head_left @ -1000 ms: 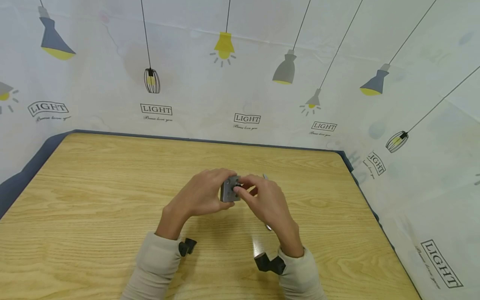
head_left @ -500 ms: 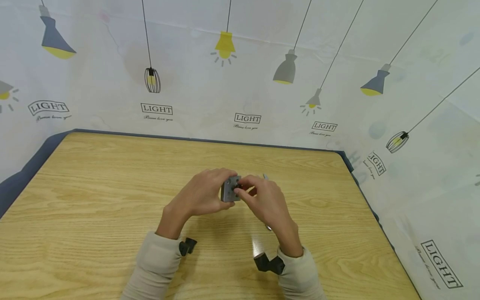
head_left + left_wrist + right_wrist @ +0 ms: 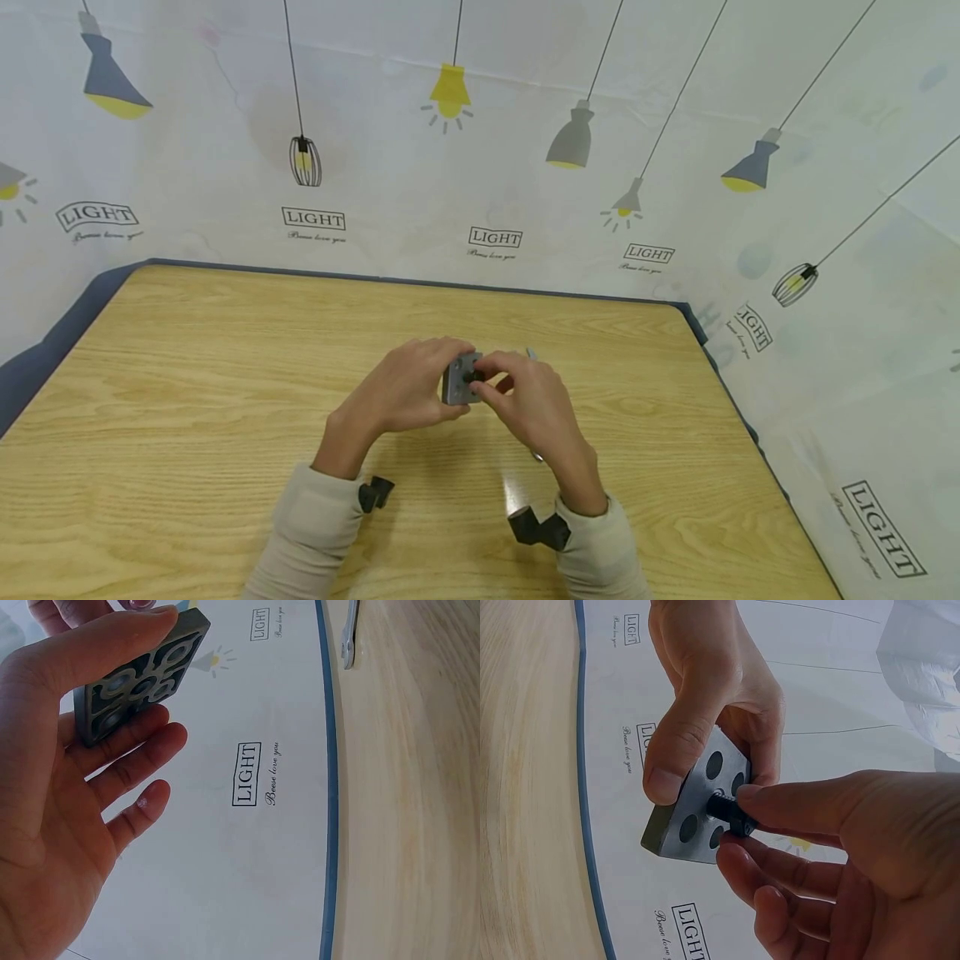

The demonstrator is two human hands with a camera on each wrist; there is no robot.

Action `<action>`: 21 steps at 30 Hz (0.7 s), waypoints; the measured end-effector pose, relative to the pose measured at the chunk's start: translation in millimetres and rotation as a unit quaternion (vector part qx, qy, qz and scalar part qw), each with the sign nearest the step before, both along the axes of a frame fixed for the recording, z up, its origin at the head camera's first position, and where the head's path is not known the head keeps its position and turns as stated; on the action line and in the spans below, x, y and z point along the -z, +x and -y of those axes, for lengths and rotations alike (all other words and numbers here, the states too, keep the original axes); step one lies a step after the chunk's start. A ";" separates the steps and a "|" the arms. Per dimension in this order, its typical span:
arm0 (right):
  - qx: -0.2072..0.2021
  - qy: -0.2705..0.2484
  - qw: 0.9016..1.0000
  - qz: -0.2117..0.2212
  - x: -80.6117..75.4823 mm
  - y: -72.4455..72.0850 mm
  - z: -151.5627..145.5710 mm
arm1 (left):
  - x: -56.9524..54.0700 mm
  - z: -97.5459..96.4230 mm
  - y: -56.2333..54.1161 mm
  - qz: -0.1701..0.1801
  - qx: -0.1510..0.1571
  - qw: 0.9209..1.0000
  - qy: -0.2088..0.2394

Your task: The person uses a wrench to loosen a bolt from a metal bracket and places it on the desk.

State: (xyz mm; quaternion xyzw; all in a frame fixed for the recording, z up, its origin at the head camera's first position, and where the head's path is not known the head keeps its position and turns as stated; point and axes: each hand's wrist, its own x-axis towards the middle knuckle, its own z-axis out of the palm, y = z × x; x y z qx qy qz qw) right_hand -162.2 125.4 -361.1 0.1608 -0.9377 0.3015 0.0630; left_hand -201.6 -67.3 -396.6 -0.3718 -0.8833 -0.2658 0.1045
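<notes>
Held up over the table, a square grey metal block (image 3: 456,388) with round holes sits between the thumb and fingers of my left hand (image 3: 397,385). Its underside shows dark recesses in the left wrist view. My right hand (image 3: 536,402) pinches a black bolt (image 3: 733,815) between thumb and index finger. The bolt's threaded end meets the block's middle hole, its thicker head outward; how deep it sits is hidden. Beyond the right hand lies a silver wrench (image 3: 349,637) on the table, its middle covered by that hand in the head view.
Light wood-grain table (image 3: 225,375) spreads under both hands, with a blue edge along the back. Behind it hangs a white wall sheet (image 3: 390,167) printed with lamps. Black camera mounts (image 3: 540,528) sit at both sleeves.
My right fingertips have shifted slightly at the bolt, and more of its dark shape shows against the block. The left hand and block stay nearly still.
</notes>
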 end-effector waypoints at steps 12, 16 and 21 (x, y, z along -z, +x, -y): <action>-0.003 0.000 1.000 -0.013 -0.7 0.9 0.7 | 0.5 0.5 -0.3 -0.002 0.000 1.000 0.000; -0.003 0.001 1.000 -0.013 -0.3 0.8 0.5 | 0.7 0.5 -0.5 -0.003 -0.001 1.000 0.000; -0.005 0.001 1.000 -0.014 0.5 0.5 -0.2 | 0.5 0.0 -0.2 0.000 -0.003 1.000 -0.003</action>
